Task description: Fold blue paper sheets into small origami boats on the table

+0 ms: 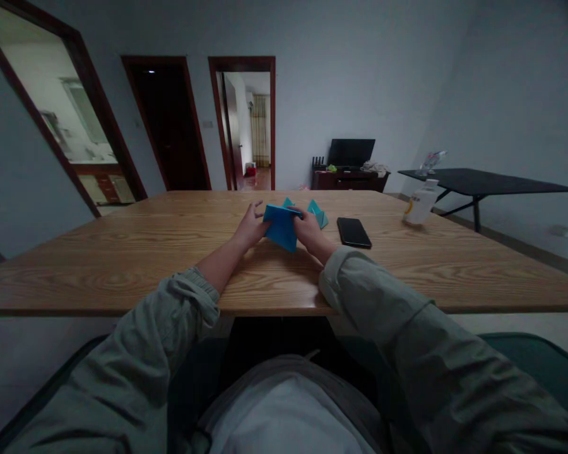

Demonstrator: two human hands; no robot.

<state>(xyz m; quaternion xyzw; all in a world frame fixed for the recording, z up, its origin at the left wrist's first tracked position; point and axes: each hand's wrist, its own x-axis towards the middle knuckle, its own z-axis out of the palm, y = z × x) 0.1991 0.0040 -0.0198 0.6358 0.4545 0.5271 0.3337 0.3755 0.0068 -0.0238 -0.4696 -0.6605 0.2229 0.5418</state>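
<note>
A folded sheet of blue paper is held up just above the wooden table, between my two hands. My left hand grips its left edge, with some fingers raised and spread behind it. At the paper's upper right corner, my right hand pinches it. Behind the paper stands a teal folded paper piece, with another teal tip showing over the blue sheet's top edge; the rest of that one is hidden.
Right of my right hand, a black phone lies on the wooden table. Farther right stands a whitish plastic bottle. Beyond are a black table and a television on a dark cabinet.
</note>
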